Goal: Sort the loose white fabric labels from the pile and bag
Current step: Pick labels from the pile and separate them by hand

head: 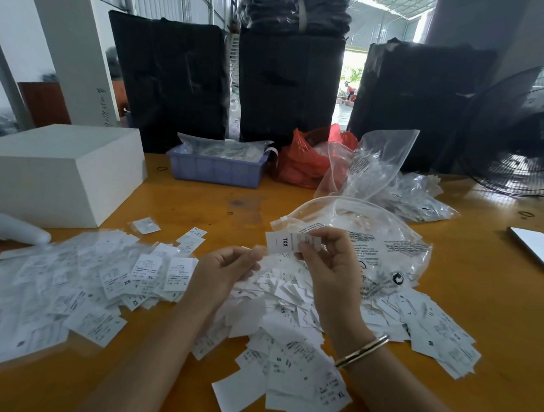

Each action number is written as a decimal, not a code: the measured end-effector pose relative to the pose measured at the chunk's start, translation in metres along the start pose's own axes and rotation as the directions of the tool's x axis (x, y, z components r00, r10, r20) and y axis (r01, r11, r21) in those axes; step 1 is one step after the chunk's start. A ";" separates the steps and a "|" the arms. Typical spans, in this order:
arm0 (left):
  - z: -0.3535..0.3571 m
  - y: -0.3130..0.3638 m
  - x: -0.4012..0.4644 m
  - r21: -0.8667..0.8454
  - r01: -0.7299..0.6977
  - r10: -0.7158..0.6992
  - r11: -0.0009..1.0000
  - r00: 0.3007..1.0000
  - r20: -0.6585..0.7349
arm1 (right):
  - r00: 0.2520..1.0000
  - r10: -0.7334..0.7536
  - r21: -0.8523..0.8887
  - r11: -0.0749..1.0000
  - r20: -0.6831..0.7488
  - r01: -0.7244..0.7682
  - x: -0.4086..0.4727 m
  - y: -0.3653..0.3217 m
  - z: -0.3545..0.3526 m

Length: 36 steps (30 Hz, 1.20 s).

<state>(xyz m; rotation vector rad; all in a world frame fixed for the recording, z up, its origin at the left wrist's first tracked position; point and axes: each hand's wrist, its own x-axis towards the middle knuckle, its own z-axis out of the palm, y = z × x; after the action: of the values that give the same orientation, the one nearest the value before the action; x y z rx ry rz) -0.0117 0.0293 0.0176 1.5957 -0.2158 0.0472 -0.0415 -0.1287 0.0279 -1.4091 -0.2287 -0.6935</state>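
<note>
The right hand (pixel 327 263), a little right of the frame's centre, pinches a white label marked XXL (pixel 281 243) between thumb and fingertips and holds it up above the pile. A gold bangle (pixel 362 350) circles that wrist. The left hand (pixel 228 269), just left of centre, has its fingers loosely curled; its fingertips come close to the left edge of the XXL label, but whether they touch it or hold anything cannot be told.

Beneath both hands, the pile of loose white labels (pixel 278 329) spreads over the orange-brown table (pixel 491 321) from the centre toward the lower right, with size letters such as S, M and XL showing on some. A second spread of labels in clear sleeves (pixel 76 288) covers the left part of the frame. Directly behind the right hand lies an open clear plastic bag (pixel 383 240) with printed text, resting against the pile.

Toward the top of the table stand a white box (pixel 62 170) at the left, a blue tray (pixel 218 168) in the middle, a red bag (pixel 306 160) beside it, and another clear bag (pixel 380 160) standing upright. A phone (pixel 536 247) lies at the right edge.
</note>
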 end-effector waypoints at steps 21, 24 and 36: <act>-0.003 -0.003 0.001 -0.024 0.022 -0.021 0.999 1.000 0.016 | 0.998 -0.058 -0.084 0.995 0.035 0.061 0.000 0.003 -0.002; -0.003 -0.003 0.001 -0.033 0.041 -0.042 0.999 0.999 -0.023 | 0.998 -0.020 -0.115 0.993 0.067 0.028 -0.001 0.004 -0.003; -0.003 0.001 -0.001 -0.044 -0.002 0.001 0.999 0.999 -0.040 | 0.985 0.106 -0.212 0.974 0.134 -0.077 -0.002 0.006 -0.007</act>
<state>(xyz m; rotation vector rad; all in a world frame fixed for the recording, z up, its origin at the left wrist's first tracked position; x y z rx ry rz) -0.0125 0.0328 0.0185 1.5498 -0.1854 0.0754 -0.0408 -0.1346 0.0205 -1.6606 -0.2081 -0.5507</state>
